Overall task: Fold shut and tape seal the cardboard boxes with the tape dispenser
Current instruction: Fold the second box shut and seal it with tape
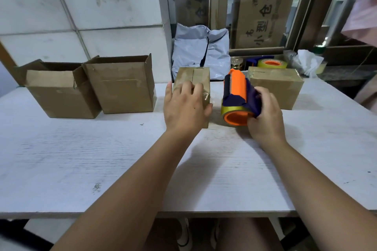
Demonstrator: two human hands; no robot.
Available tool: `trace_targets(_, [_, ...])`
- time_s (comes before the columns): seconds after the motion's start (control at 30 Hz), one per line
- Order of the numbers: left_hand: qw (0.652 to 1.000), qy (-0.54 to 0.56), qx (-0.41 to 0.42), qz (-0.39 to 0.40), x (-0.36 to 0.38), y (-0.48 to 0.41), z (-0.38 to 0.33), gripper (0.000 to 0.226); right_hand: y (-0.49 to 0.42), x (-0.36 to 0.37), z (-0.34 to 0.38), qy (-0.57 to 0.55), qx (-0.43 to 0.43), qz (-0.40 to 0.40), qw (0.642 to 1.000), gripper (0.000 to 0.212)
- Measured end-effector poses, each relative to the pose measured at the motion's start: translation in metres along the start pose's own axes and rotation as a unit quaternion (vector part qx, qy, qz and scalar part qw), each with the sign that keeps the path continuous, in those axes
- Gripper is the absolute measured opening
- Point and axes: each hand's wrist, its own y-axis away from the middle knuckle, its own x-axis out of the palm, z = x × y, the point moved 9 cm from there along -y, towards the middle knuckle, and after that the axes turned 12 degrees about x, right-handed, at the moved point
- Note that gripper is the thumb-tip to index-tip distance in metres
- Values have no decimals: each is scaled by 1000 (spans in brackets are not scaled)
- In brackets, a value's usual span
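Two open boxes (pixel 122 85) wait at left. Middle box (pixel 201 76), bench (pixel 102 159) ctr, sits under left hand (pixel 186 108), fingers (pixel 186 87) spread flat on top; right hand (pixel 267 116), fingers clamped on tape dispenser (pixel 236 87), just beside it. Hold box firm, rub tape ends down w/ palm.

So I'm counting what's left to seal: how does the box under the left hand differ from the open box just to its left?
The middle box has its flaps folded shut and taped along the seam; the open box stands with flaps up, unsealed. The left hand rests on the first; no hand touches the second. The first looks narrower. Both are plain brown cardboard on the white table.
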Motion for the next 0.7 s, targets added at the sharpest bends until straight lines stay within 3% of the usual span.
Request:
trace_targets(0.37, [999, 19, -17, -36, 3, 1, 35, 42, -7, -1, 14, -64, 32, 47, 996, 58])
trace_targets(0.5, [999, 20, -23, -25, 4, 0, 42, 41, -3, -1, 26, 138, -14, 37, 990, 57])
trace_targets(0.7, [999, 25, -11, -24, 1, -2, 47, 40, -10, 0, 39, 295, -18, 65, 953, 54])
